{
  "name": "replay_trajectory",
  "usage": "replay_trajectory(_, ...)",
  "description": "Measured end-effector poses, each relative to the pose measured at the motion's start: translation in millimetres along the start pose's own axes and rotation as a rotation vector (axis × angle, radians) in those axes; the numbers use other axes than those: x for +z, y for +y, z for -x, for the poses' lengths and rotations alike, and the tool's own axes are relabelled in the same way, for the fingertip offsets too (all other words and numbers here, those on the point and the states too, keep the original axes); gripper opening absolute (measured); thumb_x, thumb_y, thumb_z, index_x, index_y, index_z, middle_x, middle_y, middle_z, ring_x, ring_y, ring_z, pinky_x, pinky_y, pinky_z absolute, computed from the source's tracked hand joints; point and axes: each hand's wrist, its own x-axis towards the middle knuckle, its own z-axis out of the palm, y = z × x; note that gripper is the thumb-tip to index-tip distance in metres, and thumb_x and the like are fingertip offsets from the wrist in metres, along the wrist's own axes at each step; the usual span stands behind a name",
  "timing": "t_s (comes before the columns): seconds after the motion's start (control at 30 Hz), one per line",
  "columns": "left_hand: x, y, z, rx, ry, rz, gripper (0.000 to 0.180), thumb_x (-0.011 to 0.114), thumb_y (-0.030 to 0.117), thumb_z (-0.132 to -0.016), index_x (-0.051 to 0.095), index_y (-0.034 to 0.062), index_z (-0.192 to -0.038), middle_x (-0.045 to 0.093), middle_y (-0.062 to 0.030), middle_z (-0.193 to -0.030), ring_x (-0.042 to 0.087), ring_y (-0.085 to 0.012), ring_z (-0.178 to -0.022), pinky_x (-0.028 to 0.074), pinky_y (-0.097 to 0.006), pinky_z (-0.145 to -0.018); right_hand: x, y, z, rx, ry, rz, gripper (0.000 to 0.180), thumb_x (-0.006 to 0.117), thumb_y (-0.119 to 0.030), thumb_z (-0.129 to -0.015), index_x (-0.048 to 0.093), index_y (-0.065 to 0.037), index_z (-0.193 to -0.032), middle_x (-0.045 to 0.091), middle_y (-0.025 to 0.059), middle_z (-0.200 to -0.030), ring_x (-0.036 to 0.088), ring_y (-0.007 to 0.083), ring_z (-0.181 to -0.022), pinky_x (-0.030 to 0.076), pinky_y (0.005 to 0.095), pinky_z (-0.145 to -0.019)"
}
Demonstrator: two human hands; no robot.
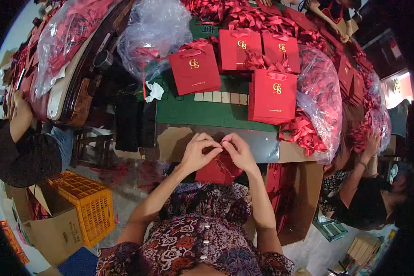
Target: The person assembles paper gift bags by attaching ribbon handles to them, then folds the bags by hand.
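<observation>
My left hand (200,152) and my right hand (239,152) meet at the table's near edge, thumbs and fingers pinched together. A bit of red ribbon (226,140) shows at the fingertips; its run is mostly hidden by my fingers. Just below the hands, a red paper gift bag (215,174) rests above my lap, partly covered by them. On the table ahead stand stacks of finished-looking red bags with ribbon handles: one tilted stack (195,71) at the left, another (272,96) nearer on the right.
A green mat (198,110) covers the table. Clear plastic bags (154,32) and a ribbon-filled bag (319,96) flank the stacks. A cardboard box (303,198) stands right of my lap, an orange crate (94,211) at left. Other people sit on both sides.
</observation>
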Motion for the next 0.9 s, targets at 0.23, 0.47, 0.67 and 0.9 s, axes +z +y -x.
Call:
replay_trajectory(0.23, -5.7, 6.2, 44.9, -0.139, -0.061, 0.171, 0.068, 0.079, 0.026, -0.082, 0.047, 0.0001, -0.135, 0.06, -0.0182, -0.121, 0.062, -0.029, -0.11, 0.05, -0.038, -0.092, -30.0, -5.3, 23.7, 0.237, 0.164, -0.473, 0.01, 0.054, -0.013, -0.1, 0.058, -0.005, -0.097, 0.06, -0.0006, -0.087, 0.054, 0.0069, -0.078, 0.043, 0.022, -0.075)
replay_trajectory(0.47, -11.1, 21.3, 63.2, -0.384, -0.068, 0.923, 0.052, 0.075, 0.015, -0.086, 0.051, 0.0004, -0.13, 0.063, -0.0079, -0.118, 0.06, -0.0172, -0.107, 0.047, -0.033, -0.095, -19.0, 12.7, 26.3, 0.333, 0.463, -0.704, 0.011, 0.058, -0.015, -0.099, 0.062, -0.004, -0.098, 0.063, 0.0005, -0.091, 0.058, 0.0093, -0.084, 0.045, 0.0249, -0.08)
replay_trajectory(0.67, -1.9, 43.9, 59.2, -0.395, -0.011, 0.594, 0.036, 0.065, 0.006, -0.091, 0.055, -0.0047, -0.124, 0.065, -0.0075, -0.115, 0.061, -0.0157, -0.103, 0.047, -0.031, -0.092, -18.4, 12.3, 13.6, 0.289, 0.621, -0.683, 0.014, 0.058, -0.019, -0.099, 0.063, -0.007, -0.095, 0.063, -0.0015, -0.079, 0.054, 0.0064, -0.064, 0.044, 0.0207, -0.057)
replay_trajectory(0.9, -19.2, 59.4, 69.9, -0.222, -0.029, 0.444, 0.024, 0.064, 0.003, -0.089, 0.065, -0.0039, -0.112, 0.066, -0.0118, -0.11, 0.061, -0.0199, -0.101, 0.047, -0.032, -0.09, -39.7, 42.2, 7.1, 0.196, 0.79, -0.564, 0.012, 0.06, -0.021, -0.098, 0.066, -0.01, -0.098, 0.064, -0.0036, -0.083, 0.056, 0.0049, -0.066, 0.044, 0.0208, -0.057)
